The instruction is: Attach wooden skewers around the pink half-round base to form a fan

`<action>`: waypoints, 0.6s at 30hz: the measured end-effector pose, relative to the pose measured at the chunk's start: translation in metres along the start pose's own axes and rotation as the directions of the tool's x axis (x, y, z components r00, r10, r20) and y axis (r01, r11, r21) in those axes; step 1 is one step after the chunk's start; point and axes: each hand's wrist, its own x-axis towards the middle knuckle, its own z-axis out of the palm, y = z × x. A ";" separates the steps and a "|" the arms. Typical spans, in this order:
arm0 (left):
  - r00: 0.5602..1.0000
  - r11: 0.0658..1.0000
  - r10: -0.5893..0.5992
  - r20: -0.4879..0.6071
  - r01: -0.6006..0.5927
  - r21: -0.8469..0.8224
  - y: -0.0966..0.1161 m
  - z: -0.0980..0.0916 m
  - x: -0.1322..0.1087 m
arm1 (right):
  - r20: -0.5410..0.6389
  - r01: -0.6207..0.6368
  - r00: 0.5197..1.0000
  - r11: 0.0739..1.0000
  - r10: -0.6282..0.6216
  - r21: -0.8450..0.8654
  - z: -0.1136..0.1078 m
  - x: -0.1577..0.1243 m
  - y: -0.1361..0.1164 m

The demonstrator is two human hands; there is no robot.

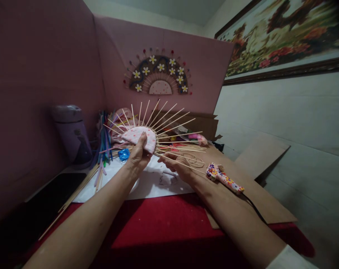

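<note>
My left hand point(139, 152) grips a half-round fan frame point(138, 135), its thumb pressed on the white padded centre with pink dots. Thin wooden sticks point(169, 111) radiate from the curved edge, and a band of twine point(156, 141) runs along their bases. Beside the frame's lower right end, my right hand point(176, 164) is closed, its fingertips close to the lowest sticks. What those fingertips pinch is too small to make out. A loose coil of thin cord point(193, 160) lies just beyond the right hand.
A flower-patterned glue gun point(224, 179) rests on cardboard point(253, 200) at right. Pipe cleaners point(104, 130), a blue packet point(124, 154) and loose sticks point(77, 188) lie left. A purple tumbler point(72, 134) stands behind a dark flat panel point(56, 190). A finished flowered fan point(159, 67) hangs ahead.
</note>
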 end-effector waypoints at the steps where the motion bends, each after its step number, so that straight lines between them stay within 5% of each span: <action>1: 1.000 1.000 0.003 -0.002 -0.003 -0.007 0.000 0.000 0.000 | -0.004 -0.012 1.000 1.000 0.012 0.008 0.001 -0.001 -0.001; 18: 0.999 0.999 0.014 -0.035 -0.016 -0.042 0.011 0.003 0.001 | -0.060 0.061 0.997 0.982 -0.051 0.176 0.001 0.000 -0.002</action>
